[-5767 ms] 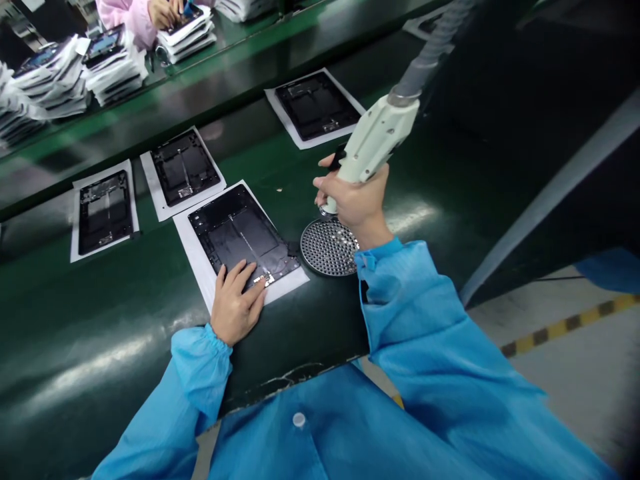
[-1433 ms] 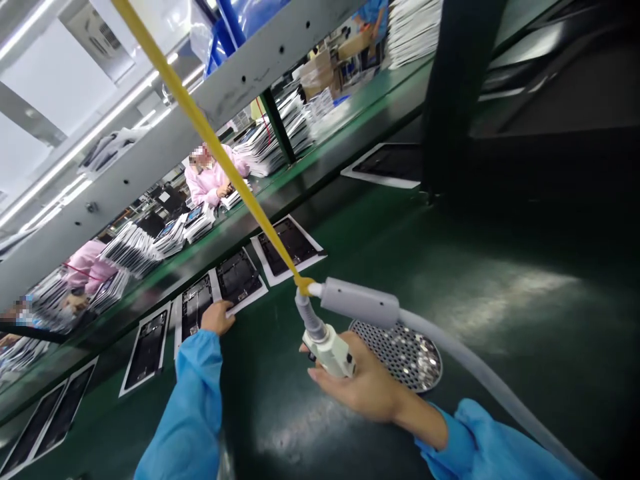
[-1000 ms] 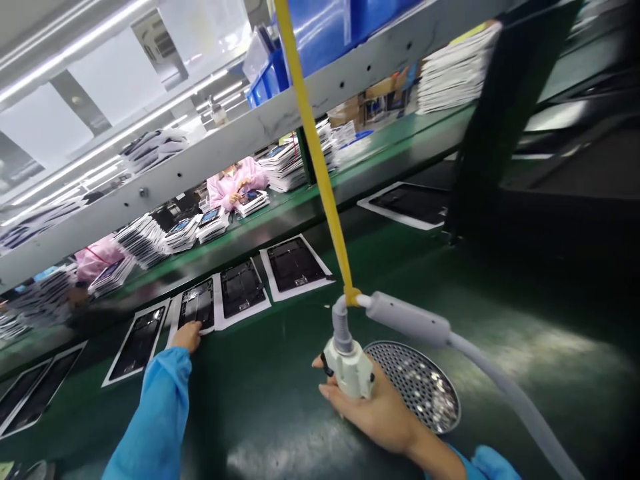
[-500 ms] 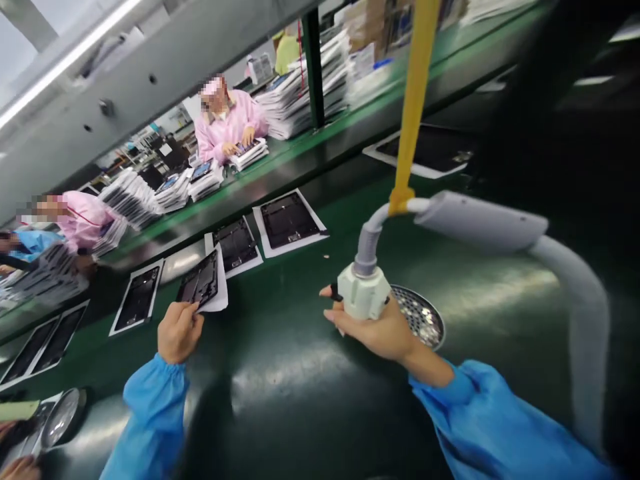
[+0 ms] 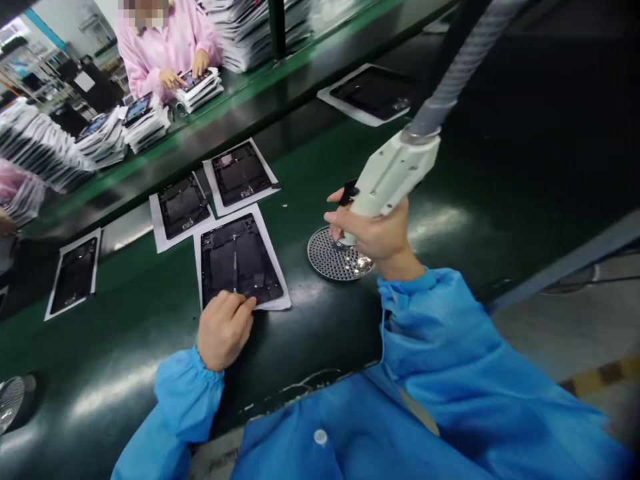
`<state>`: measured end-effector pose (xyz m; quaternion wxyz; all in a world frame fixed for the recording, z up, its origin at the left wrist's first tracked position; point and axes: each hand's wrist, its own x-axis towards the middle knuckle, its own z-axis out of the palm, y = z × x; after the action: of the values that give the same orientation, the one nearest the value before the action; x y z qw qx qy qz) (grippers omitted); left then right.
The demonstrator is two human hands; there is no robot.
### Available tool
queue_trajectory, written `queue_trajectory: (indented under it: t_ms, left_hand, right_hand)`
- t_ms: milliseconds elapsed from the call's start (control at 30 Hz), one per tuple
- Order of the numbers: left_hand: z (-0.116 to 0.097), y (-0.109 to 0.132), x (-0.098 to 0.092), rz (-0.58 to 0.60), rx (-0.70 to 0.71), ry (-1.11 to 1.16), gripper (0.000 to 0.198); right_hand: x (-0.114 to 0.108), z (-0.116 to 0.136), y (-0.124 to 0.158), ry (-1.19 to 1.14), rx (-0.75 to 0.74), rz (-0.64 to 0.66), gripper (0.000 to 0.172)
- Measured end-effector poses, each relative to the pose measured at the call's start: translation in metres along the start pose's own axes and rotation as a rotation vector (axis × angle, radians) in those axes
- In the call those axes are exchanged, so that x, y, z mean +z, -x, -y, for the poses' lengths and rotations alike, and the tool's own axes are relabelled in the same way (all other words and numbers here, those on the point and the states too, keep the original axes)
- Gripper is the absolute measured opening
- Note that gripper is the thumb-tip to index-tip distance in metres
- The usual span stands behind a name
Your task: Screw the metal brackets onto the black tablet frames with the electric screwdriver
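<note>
My left hand (image 5: 225,328) is closed on the near edge of a dark tablet panel (image 5: 250,260), which lies on a white sheet on the green bench. Fingers of my right hand (image 5: 377,233) wrap round a pale green-white hand tool (image 5: 395,173). From the tool's upper end runs a ribbed grey hose (image 5: 467,67). The tool's lower end is over a round perforated metal dish (image 5: 333,257) with small shiny bits at its right side. Whether the tip touches the dish, I cannot tell.
Behind the held panel lie two more tablet panels, a left one (image 5: 183,207) and a right one (image 5: 240,173). Others lie at far left (image 5: 75,273) and far right (image 5: 373,93). Across the bench a person in pink (image 5: 170,40) handles a stack (image 5: 200,90).
My left hand has brought the tilted panel to the right and down flat near me. My right hand's tool has tilted over the dish. The view has shifted downward.
</note>
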<state>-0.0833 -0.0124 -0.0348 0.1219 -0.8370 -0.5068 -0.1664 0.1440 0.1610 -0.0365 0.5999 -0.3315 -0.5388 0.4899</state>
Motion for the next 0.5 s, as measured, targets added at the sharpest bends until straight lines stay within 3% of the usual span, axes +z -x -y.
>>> queue_trajectory:
  t_ms: [67, 133, 333, 500]
  left_hand:
    - [-0.005, 0.002, 0.010, 0.130, -0.049, 0.092, 0.015]
    - [-0.006, 0.007, 0.017, 0.189, -0.092, 0.177, 0.019]
    - [-0.004, 0.030, 0.029, 0.160, -0.171, 0.232, 0.022]
    - [-0.011, 0.031, 0.034, 0.123, -0.152, 0.252, 0.027]
  right_hand:
    - [-0.004, -0.004, 0.000, -0.010, -0.007, -0.004, 0.022]
    - [-0.006, -0.007, 0.001, 0.002, -0.016, 0.001, 0.021]
    - [-0.006, -0.006, 0.008, 0.053, 0.020, 0.011, 0.020]
    - [-0.013, -0.003, 0.010, 0.089, 0.037, -0.012, 0.022]
